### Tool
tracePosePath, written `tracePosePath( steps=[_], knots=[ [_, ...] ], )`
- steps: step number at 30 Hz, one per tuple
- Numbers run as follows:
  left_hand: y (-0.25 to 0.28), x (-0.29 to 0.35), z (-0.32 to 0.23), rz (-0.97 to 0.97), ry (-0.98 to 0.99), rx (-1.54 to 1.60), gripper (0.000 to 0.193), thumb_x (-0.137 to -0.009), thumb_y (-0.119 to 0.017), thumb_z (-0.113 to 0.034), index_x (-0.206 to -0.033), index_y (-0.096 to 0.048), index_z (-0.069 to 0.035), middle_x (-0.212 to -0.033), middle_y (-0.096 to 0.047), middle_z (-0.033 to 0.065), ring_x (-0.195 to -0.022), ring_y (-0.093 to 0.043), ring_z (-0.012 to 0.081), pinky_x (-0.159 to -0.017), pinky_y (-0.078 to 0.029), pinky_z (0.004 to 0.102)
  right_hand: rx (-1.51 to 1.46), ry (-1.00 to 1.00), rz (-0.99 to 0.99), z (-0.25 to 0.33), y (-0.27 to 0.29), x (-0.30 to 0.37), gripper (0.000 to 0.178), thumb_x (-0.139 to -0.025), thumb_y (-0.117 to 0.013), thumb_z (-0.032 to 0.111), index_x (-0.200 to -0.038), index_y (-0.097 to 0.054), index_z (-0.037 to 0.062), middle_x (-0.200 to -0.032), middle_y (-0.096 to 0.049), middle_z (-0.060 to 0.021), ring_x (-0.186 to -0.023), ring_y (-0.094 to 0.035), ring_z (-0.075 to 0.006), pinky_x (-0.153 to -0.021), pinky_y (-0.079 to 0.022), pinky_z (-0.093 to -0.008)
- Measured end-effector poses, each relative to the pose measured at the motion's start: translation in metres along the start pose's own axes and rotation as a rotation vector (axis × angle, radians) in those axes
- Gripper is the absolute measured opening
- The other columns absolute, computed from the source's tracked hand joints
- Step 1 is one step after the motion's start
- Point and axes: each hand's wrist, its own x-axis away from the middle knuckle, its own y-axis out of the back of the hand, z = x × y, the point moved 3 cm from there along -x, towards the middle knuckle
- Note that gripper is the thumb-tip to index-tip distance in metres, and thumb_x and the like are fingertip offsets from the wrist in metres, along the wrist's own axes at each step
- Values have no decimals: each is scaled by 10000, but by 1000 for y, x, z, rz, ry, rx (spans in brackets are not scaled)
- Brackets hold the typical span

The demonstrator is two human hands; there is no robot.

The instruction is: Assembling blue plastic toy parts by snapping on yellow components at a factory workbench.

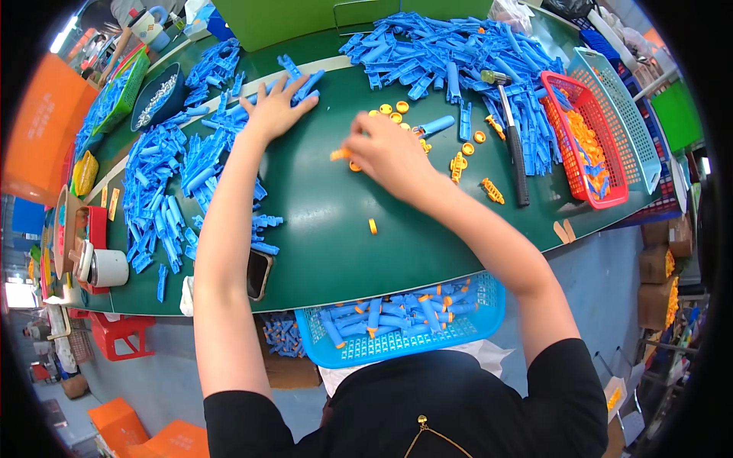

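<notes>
- Working over a broad green table [321,244].
- Facing a large heap of blue parts [458,57] at the far right, and having a second blue heap [160,198] on the left.
- Having a blue basket [366,351] just below the near edge, filled with blue tubes with orange ends.
- Seeing a red basket [608,200] on the right, with orange and blue pieces inside.
- Seeing a hammer [517,156] lying between the loose orange pieces and the red basket.
- Holding the left hand [276,113] with fingers spread at some blue pieces [305,88], near the far edge.
- Pinching an orange piece [338,155] between thumb and fingertips of the right hand [389,153], over the table's middle.
- Having a phone [258,275] beside the left forearm.
- Seeing small orange caps [395,117] lying just beyond the right hand.
</notes>
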Motion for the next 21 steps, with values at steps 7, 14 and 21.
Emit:
tracePosePath(
  steps=[7, 14, 21],
  knots=[
    [13, 90, -18, -21, -118, -14, 566, -912, -497, -503, -1424, -394, -285, -1500, -309, 156, -1408, -194, 390, -1071, -131, 667, -265, 80, 236, 77, 30, 99, 203, -746, -656, 73, -948, -632, 65, -779, -471, -63, -716, -557, -203, -536, -469, -328],
    [34, 170, -55, -204, -266, -85, 486, -781, -711, -251, -1229, -568, -129, -1228, -516, 115, -1143, -448, 306, -961, -305, 442, -50, 359, 109, 33, 19, 73, 209, -721, -649, 124, -924, -608, 99, -777, -464, -26, -700, -508, -183, -559, -457, -298],
    [28, 200, -67, -474, -205, -109, 378, -755, -726, -224, -1106, -649, -107, -1067, -575, 30, -966, -494, 235, -837, -328, 395, -30, 244, -14, 33, 47, 82, 405, -689, -664, 53, -1085, -660, 140, -795, -555, 0, -720, -538, -187, -595, -465, -308]
  ],
)
